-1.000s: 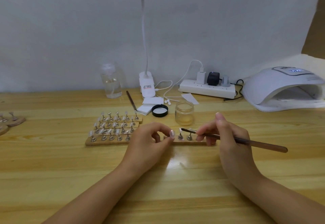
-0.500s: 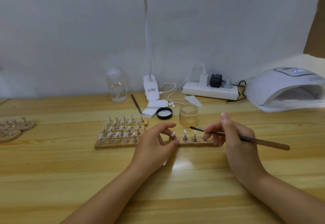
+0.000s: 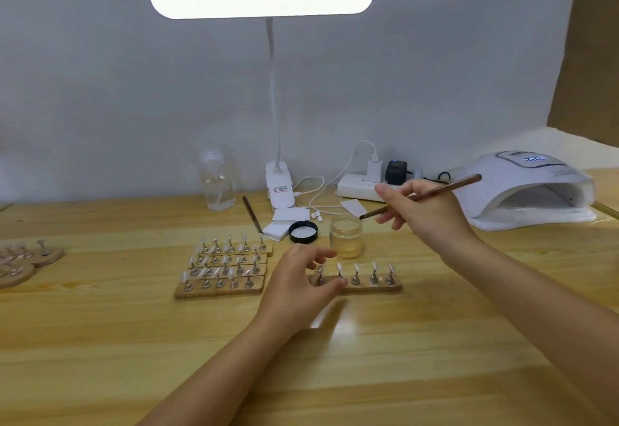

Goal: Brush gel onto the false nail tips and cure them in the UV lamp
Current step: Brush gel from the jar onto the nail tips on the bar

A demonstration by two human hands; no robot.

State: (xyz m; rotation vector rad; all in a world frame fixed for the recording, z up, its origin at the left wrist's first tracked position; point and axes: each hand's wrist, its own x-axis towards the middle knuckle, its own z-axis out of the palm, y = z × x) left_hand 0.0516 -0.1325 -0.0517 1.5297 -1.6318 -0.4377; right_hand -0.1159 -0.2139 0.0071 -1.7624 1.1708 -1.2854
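The right hand (image 3: 425, 211) pinches the brush (image 3: 418, 197), bristle end just above the open gel jar (image 3: 346, 236). The left hand (image 3: 298, 283), fingers loosely curled, touches the left end of the nail-tip strip (image 3: 368, 286) on the surface (image 3: 100, 342). The UV lamp (image 3: 526, 191) sits right of the right grip.

Bright, even light from desk lamp bar (image 3: 261, 1), blown-out white w/ halo on wall. Glare patch on wooden table (image 3: 100, 342) near centre. Soft shadows. Slight wide-angle bend at edges; overall a bit soft.
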